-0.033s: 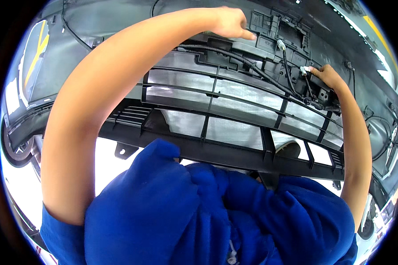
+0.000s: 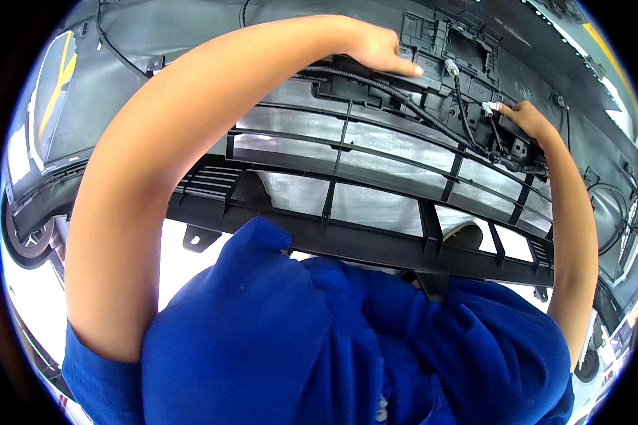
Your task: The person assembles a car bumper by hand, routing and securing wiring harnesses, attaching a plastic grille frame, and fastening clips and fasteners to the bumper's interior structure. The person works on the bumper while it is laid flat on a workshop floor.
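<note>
Black plastic bumper panel (image 2: 376, 244) lies across the scene, inner side up, its slatted grille openings showing a pale surface beneath. Person in blue sleeves leans over it from the near edge, both bare forearms reaching to the far side.

Left hand (image 2: 379, 49) at far centre, palm down, fingers loosely extended and resting on the moulded bracket area; grasping nothing that can be seen. A black corrugated wiring harness (image 2: 397, 95) starts just under this hand and runs right across the panel.

Right hand (image 2: 528, 120) at far right, fingertips pinched on a small white connector (image 2: 488, 108) at the harness end, just beside a dark clip block (image 2: 521, 149). A second white connector (image 2: 451, 67) sits between the two hands, untouched.
</note>
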Tool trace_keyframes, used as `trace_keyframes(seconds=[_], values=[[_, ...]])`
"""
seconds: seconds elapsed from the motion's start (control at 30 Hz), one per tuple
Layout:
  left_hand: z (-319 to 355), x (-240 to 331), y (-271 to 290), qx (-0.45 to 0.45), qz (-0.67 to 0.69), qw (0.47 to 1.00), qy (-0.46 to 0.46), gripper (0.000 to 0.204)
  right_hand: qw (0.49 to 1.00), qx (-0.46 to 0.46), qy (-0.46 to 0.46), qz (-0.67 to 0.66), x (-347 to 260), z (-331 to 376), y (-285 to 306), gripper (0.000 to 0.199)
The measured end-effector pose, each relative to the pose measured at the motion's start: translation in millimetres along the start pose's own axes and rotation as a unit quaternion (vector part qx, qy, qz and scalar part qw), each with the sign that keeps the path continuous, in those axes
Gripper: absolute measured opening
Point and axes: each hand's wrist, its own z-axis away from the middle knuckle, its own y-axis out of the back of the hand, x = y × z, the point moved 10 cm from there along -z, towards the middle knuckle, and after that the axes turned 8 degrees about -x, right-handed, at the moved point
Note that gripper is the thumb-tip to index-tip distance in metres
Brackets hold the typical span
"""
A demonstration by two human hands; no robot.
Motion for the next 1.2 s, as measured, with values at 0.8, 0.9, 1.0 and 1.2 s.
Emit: trace_keyframes(seconds=[0.8,0.9,1.0,1.2], values=[[-22.6,25.3,-30.9,-0.059,-0.056,0.995,-0.065,0.069,0.982,-0.006,0.002,0.187,23.5,-41.1,-4.7,0.082],[-20.5,23.7,-32.3,-0.052,-0.049,0.994,-0.079,0.067,0.981,0.014,0.019,0.195,21.6,-42.8,-6.3,0.083],[-25.1,23.8,-33.2,-0.058,-0.04,0.993,-0.098,0.066,0.987,0.012,-0.006,0.16,24.9,-34.7,-5.4,0.085],[-16.1,15.6,-31.8,-0.115,-0.026,0.993,-0.03,0.066,0.993,0.058,-0.005,0.1,-0.5,-10.3,4.0,0.089]])
